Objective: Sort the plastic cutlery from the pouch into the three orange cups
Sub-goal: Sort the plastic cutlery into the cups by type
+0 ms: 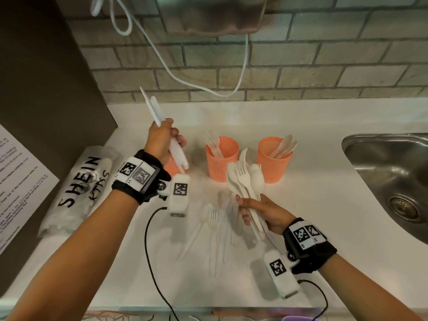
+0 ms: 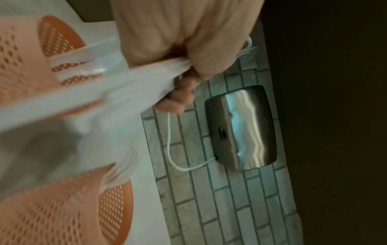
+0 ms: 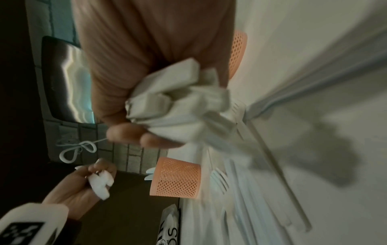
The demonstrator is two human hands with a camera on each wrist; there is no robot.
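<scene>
"SHEIN" in black letters on the white pouch (image 1: 78, 186); sheet (image 1: 16, 181) print too small to read

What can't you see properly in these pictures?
- Third orange cup, head view: mostly hidden behind the left hand; its contents can't be seen.
- White pieces in the left hand: too blurred to tell their kind.
- Pouch: what remains inside is unclear.
- Bundle in the right hand, right wrist view: blurred; uncountable.

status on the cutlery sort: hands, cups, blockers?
Left hand grips knives above left cup. Right hand holds mixed bundle. Forks in middle cup, spoons in right cup. No blockers.
</scene>
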